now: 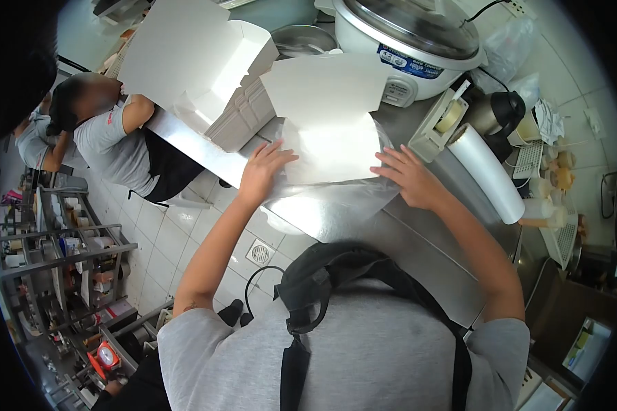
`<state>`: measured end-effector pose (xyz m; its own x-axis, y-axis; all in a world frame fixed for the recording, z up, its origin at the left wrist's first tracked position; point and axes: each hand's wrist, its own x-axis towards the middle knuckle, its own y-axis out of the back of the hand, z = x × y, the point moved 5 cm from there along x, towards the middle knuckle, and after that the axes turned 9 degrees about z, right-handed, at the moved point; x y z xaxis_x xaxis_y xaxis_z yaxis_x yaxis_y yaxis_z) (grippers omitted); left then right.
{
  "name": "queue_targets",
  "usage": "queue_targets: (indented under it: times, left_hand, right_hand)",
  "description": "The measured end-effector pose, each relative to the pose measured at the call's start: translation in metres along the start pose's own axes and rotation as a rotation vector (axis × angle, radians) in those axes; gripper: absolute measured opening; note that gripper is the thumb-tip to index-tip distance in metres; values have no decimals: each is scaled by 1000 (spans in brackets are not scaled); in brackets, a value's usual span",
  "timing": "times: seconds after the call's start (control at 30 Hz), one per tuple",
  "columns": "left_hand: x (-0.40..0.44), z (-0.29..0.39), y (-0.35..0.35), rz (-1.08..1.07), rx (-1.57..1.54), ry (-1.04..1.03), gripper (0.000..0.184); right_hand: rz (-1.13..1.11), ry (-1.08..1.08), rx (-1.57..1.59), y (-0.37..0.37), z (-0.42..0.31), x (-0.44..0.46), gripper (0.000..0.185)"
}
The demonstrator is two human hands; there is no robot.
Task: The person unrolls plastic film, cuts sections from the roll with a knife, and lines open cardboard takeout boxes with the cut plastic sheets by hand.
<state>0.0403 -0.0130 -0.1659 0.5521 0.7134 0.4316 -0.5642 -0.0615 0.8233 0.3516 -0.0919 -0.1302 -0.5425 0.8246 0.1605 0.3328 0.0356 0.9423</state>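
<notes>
A white cardboard box (332, 147) with its lid raised stands in front of me on the steel counter. Clear plastic film or a bag (336, 194) lies around and under the box and hangs at its near side. At the box's left side is my left hand (266, 169), its fingers stretched out over the plastic and the box edge. My right hand (414, 178) rests at the right side, fingers spread, fingertips on the plastic by the box wall. Both hands look open; any light hold on the plastic cannot be made out.
Another open white box (219, 75) sits on stacked folded cartons (243, 113) at the left. A rice cooker (408, 48) stands behind. To the right are a tape dispenser (440, 116) and a white roll (487, 175). A co-worker (116, 137) sits at the left.
</notes>
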Motion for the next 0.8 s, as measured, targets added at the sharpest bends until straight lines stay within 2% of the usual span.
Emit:
queue_targets:
  times: [0.03,0.13,0.2,0.3,0.33,0.37,0.4,0.47,0.5,0.53,0.6,0.63,0.73,0.8]
  left_hand:
    - [-9,2,3,-13,130,-104,54]
    - [-25,8,3,-41,305,-190,62]
    - [-32,11,6,-81,288,-198,65]
    - [-42,15,7,-107,214,-209,66]
    - [-45,16,6,-108,183,-212,66]
    - [-48,19,5,-54,26,-123,59]
    - [-47,19,3,-40,-3,-90,54]
    - [-48,21,0,-17,-65,-22,44]
    - [-42,23,2,99,1,-57,25]
    - [-38,16,0,189,-162,139,23]
    - [-35,3,-12,366,-491,532,21]
    - [-24,5,-12,530,-746,650,30]
    - [11,4,2,577,-932,704,34]
    - [18,1,-5,581,-902,662,33]
  right_hand:
    - [24,23,26,0,-4,-4,64]
    - [85,93,95,-3,-13,-11,59]
    - [114,136,132,-12,-17,-10,54]
    - [179,-6,337,-31,-10,-2,40]
    - [216,-169,417,-34,-2,0,35]
    - [254,-331,495,-39,5,2,31]
    - [288,-495,575,-45,11,3,27]
    - [513,-635,937,-58,16,11,25]
    - [627,-704,1117,-64,21,14,25]
    - [648,-756,1144,-67,26,15,26]
    - [693,-865,1195,-73,34,14,31]
    - [677,-890,1165,-71,33,15,32]
    - [667,-957,1115,-68,34,15,36]
    - [703,-986,1137,-72,37,17,38]
